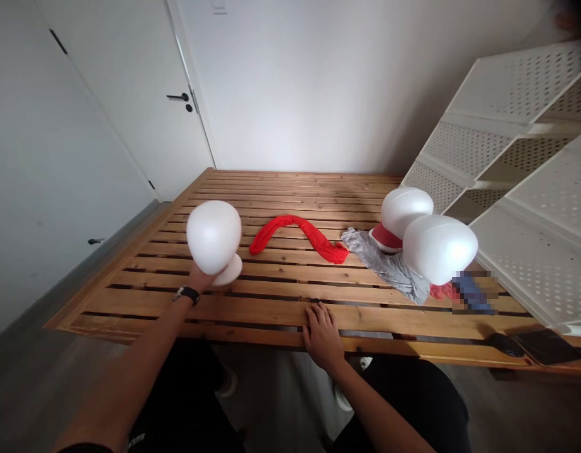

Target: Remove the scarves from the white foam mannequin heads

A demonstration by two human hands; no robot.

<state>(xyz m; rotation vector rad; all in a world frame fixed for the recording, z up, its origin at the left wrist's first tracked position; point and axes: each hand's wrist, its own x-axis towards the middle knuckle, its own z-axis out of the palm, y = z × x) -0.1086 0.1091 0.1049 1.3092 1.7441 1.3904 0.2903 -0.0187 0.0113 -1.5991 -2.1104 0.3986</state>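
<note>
**Meanwhile, left hand (pixel 201 278) raised, right hand (pixel 322 336) flat**

The left hand clenches a white foam mannequin head (pixel 213 236) by its base, held up over the wooden slat table (pixel 281 308), near a twisted red cloth (pixel 294 236). The right hand lies open on the near slats. Another foam head (pixel 407 211) and a third (pixel 439 248) sit to the right.
</note>
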